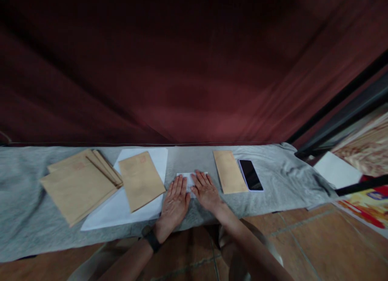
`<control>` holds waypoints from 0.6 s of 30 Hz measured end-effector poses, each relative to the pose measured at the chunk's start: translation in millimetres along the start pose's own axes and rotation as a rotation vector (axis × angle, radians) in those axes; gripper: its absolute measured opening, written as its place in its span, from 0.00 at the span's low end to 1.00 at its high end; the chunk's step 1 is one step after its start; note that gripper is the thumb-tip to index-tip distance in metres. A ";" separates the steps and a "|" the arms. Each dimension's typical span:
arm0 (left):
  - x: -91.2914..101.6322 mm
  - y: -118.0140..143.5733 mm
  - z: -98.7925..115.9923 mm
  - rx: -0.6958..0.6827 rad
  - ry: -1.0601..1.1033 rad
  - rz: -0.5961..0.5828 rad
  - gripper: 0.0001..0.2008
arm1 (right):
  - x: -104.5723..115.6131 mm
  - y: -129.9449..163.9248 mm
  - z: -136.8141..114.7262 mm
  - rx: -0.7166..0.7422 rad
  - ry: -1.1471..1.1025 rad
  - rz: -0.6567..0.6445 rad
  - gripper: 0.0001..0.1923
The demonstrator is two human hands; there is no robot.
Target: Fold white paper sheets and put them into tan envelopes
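Both the left hand (174, 204) and right hand (206, 191) lie flat, fingers spread, gripping nothing, pressing a small folded white paper (190, 179) at the cloth's centre, toward twelve o'clock from the wrists; it looks light, limp, creasable, best pinched at an edge.

— Backdrop? 
— A dark maroon fabric curtain (194, 71) hangs in folds behind the whole work surface; lighting is dim.

— Surface? 
— A long table draped in wrinkled grey cloth (24, 216).

— Floor? 
— Reddish-brown tiled floor (318, 244) with visible grout lines.

— Right side? 
— A black metal frame (342, 107) runs diagonally, with a brightly coloured printed sheet (371, 204) below it.
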State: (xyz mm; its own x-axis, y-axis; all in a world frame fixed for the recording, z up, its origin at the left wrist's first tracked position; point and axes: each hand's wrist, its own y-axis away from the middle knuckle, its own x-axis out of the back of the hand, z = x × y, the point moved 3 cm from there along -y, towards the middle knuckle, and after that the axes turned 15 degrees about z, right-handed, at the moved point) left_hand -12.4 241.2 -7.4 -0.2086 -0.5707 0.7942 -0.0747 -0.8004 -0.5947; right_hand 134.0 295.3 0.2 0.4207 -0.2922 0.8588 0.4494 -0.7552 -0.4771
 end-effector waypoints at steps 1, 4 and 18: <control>-0.6 0.7 -0.5 -0.004 0.006 0.006 0.29 | 0.2 0.2 1.8 -0.011 -0.002 -0.004 0.27; -1.8 2.2 -1.3 -0.008 0.019 0.029 0.30 | 4.3 -4.0 11.2 -0.065 -0.013 -0.011 0.26; -0.7 4.8 1.9 -0.019 0.035 -0.008 0.31 | -3.5 -8.4 -4.6 0.021 -0.037 -0.024 0.27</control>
State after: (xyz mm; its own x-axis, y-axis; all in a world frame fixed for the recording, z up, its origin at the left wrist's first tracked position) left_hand -10.7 237.4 -10.6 -0.2422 -0.5573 0.7942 -0.0951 -0.8010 -0.5911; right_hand 125.1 300.0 2.1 0.4385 -0.2519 0.8627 0.4759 -0.7492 -0.4606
